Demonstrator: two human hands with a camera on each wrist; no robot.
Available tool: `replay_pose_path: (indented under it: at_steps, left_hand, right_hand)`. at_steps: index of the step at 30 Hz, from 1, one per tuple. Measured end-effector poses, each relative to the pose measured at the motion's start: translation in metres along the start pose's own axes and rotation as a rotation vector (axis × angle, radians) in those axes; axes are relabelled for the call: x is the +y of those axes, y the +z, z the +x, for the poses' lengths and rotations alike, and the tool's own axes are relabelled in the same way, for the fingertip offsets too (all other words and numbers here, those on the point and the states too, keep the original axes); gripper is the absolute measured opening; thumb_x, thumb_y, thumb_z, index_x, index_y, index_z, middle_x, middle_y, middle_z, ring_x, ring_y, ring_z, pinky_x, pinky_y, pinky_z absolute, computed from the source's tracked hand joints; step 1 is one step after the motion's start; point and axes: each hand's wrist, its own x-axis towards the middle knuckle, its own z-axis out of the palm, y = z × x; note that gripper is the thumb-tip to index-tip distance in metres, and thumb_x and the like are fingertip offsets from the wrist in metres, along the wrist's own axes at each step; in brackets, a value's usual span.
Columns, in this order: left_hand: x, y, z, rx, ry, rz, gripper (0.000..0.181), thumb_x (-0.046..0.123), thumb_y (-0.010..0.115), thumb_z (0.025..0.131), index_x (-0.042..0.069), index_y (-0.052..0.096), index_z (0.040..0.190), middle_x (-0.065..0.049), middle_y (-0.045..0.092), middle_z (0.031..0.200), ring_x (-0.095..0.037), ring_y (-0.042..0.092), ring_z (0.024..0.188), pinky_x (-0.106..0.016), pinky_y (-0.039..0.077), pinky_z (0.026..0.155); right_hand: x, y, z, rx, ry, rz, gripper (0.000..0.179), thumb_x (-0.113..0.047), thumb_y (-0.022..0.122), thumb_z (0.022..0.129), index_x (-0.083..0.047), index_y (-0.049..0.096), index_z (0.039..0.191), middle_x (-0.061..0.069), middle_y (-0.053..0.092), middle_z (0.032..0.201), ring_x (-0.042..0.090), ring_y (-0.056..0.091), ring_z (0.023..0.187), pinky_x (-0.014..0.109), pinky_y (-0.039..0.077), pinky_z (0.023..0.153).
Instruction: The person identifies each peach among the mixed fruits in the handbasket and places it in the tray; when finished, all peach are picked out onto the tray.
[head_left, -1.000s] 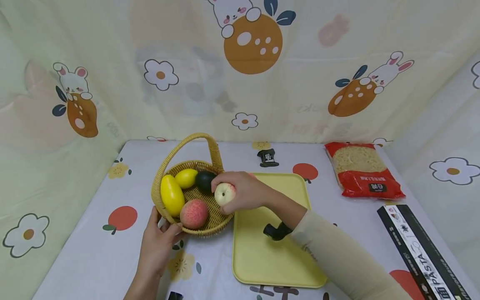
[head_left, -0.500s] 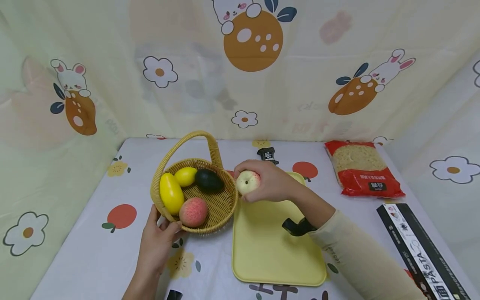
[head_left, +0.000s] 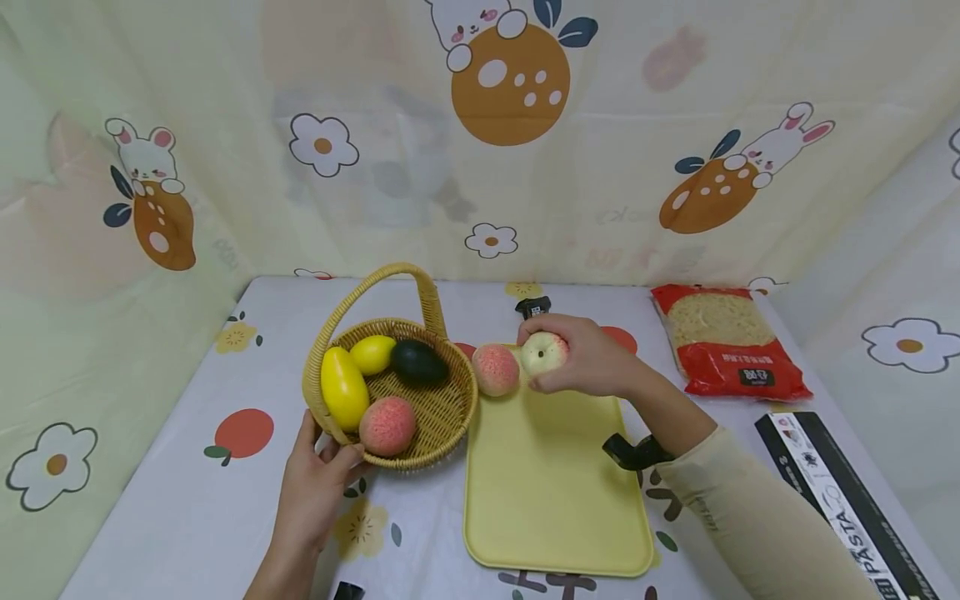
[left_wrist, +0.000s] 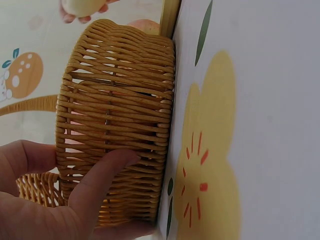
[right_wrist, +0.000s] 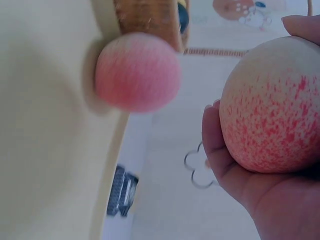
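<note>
Peach (head_left: 543, 355) is gripped by right hand (head_left: 596, 358), second peach (head_left: 496, 370) on tray (head_left: 555, 492), left hand (head_left: 318, 479) holding basket (head_left: 441, 421) of four fruits (head_left: 420, 363).

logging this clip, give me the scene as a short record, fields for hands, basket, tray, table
left hand: grips wicker basket, near side
right hand: holds pale peach above yellow tray
in basket: mango-like fruit, lemon, avocado, red peach
on tray: pink peach, far left corner
table: red food packet, black pasta box, right side

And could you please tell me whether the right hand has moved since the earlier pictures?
Yes: in the head view, the right hand has moved rightward from the basket, over the tray.
</note>
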Motion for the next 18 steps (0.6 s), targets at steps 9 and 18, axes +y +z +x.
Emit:
replay_pose_path:
  at_steps: [9,18]
  left_hand:
    - [-0.001,-0.001,0.001,-0.001,0.009,-0.007,0.093,-0.001,0.059,0.1,0.031,0.008,0.171,-0.003,0.023,0.174,-0.026,0.052,0.144,-0.036,0.065,0.093]
    - [0.0,0.0,0.0,0.0,0.001,0.01,0.093,0.001,0.059,0.1,0.03,0.007,0.171,-0.002,0.022,0.175,-0.027,0.05,0.145,-0.036,0.065,0.094]
  right_hand:
    - [0.019,-0.013,-0.006,0.03,0.064,-0.068,0.038,-0.014,0.086,0.077,-0.022,0.069,0.11,0.005,0.066,0.098,0.024,0.06,0.084,0.035,0.052,0.07]
    - [0.046,-0.007,0.007,0.022,0.086,-0.236,0.041,-0.017,0.082,0.073,-0.018,0.071,0.112,0.002,0.067,0.098,0.019,0.059,0.08,0.032,0.051,0.069]
